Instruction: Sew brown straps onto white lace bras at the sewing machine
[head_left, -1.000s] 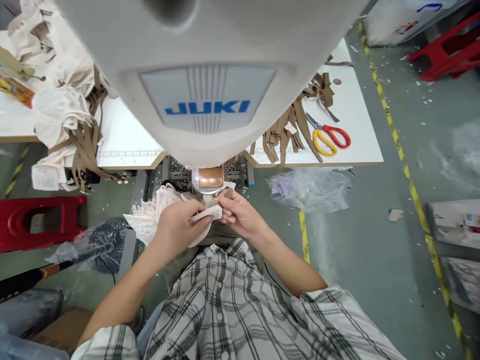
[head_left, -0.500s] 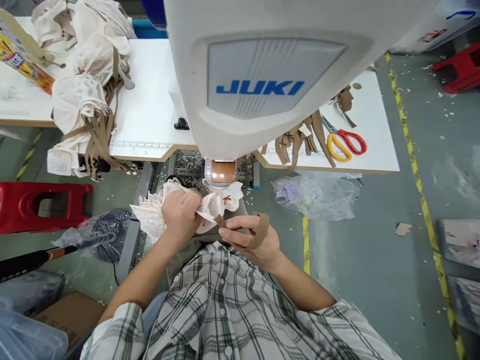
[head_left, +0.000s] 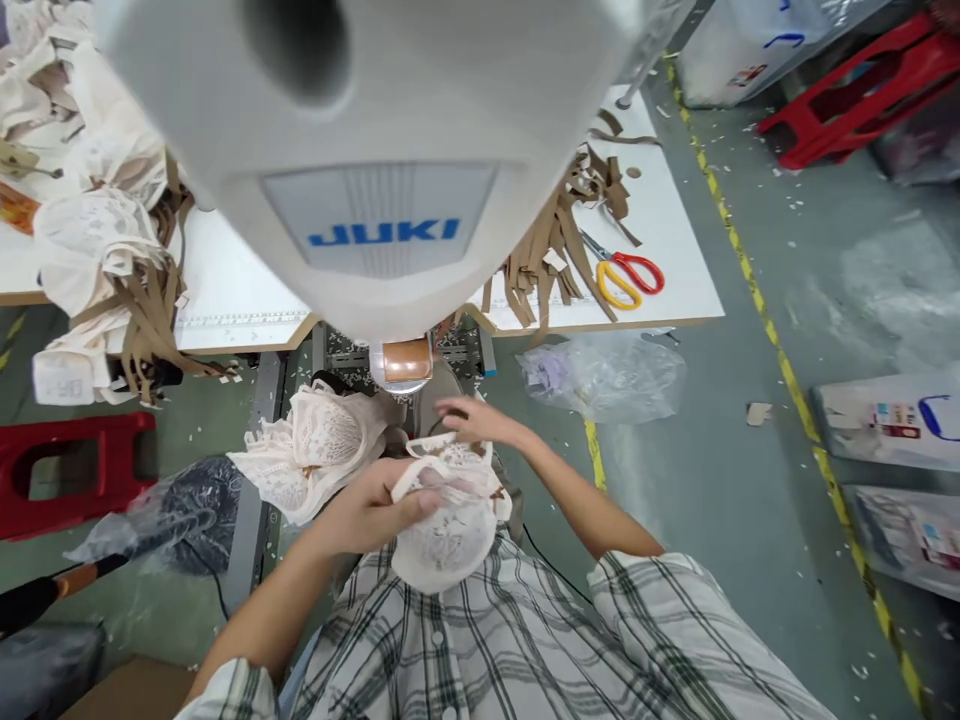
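Note:
My left hand (head_left: 390, 510) is closed on a cream lace bra (head_left: 446, 545), thumb on top, and holds it in front of my shirt. One rounded cup hangs towards me. Just beyond the bra, my right hand (head_left: 476, 418) has its fingers stretched out to the left, below the sewing machine's head (head_left: 360, 270). The bra partly hides the heel of that hand, and no strap shows in it. More cream lace bras (head_left: 322, 445) lie bunched to the left of the machine's copper-coloured end (head_left: 406, 361).
On the white table (head_left: 675, 270) at right lie brown straps (head_left: 540, 260) and scissors (head_left: 626, 280) with red and yellow handles. Bras with brown straps (head_left: 142, 310) hang over the left table edge. A red stool (head_left: 75, 465) stands at left, and a plastic bag (head_left: 607, 380) is at right.
My right hand has let go of the brown strap and moved forward towards the machine. My left hand has brought the bra nearer my body. The view has shifted to the right.

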